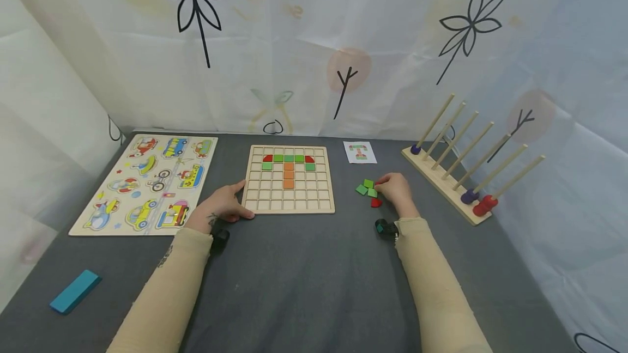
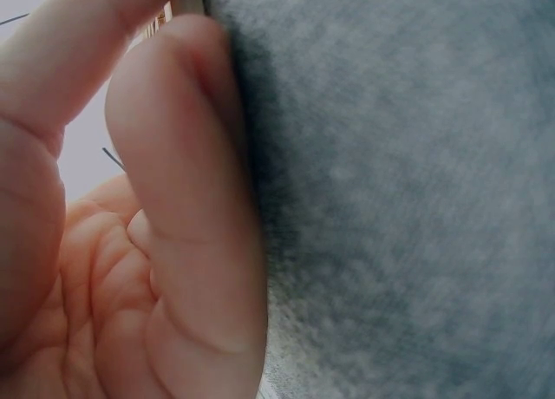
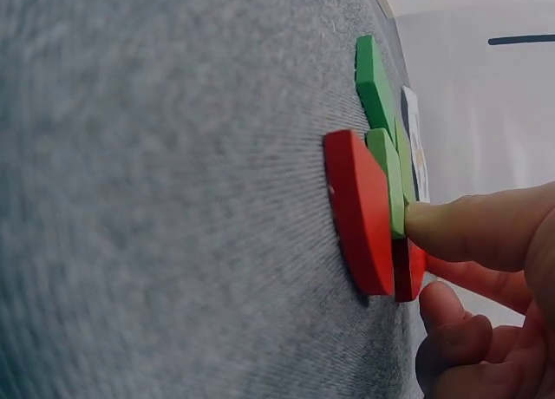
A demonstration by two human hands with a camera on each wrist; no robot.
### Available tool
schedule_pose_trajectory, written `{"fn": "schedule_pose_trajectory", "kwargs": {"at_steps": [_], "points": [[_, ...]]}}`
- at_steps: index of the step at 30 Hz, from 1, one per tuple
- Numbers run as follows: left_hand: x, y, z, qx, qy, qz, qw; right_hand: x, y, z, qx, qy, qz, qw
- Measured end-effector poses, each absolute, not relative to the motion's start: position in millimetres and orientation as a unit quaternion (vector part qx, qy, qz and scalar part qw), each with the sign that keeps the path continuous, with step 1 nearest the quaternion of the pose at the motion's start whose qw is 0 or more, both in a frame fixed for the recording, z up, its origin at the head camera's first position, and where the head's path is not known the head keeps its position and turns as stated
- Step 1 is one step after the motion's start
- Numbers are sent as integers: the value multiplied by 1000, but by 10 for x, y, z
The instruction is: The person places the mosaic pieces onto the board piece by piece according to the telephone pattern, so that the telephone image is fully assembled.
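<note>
A wooden grid board (image 1: pixel 309 203) lies flat, with red, green and orange pieces set in a T shape. My left hand (image 1: pixel 223 203) rests at its lower left corner, thumb at the front corner and forefinger along the left side. In the left wrist view the thumb (image 2: pixel 186 156) lies extended beside the grey cloth. My right hand (image 1: pixel 396 190) is at a small group of loose green tiles (image 1: pixel 361 189), where thumb and forefinger pinch a red piece (image 3: pixel 410 273), partly hidden. Another red piece (image 3: pixel 357 212) with a curved side lies in front.
A card (image 1: pixel 360 152) with a small T-shaped pattern lies behind the loose tiles. A wooden peg stand (image 1: pixel 446 184) with blue and red beads is at right. A picture puzzle board (image 1: pixel 147 184) lies at left, a blue block (image 1: pixel 75 291) nearer me. Printed cloth hangs behind.
</note>
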State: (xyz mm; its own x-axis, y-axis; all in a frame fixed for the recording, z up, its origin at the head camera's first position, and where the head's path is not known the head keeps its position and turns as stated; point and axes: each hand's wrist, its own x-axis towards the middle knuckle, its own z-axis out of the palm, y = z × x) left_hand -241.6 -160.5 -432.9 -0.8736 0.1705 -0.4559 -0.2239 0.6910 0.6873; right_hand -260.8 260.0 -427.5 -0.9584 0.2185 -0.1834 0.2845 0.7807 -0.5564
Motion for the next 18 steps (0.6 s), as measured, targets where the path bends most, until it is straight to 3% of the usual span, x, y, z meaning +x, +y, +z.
{"fn": "schedule_pose_trajectory", "kwargs": {"at_steps": [8,18], "points": [[-2401,-1597,-4314,-7,880,402,252,-2599,2584,-4258,130,939,-317,38],[-2401,-1601,-4309,-13,881,400,253,-2683,2201,-4119,98,899,-423,-46]]}}
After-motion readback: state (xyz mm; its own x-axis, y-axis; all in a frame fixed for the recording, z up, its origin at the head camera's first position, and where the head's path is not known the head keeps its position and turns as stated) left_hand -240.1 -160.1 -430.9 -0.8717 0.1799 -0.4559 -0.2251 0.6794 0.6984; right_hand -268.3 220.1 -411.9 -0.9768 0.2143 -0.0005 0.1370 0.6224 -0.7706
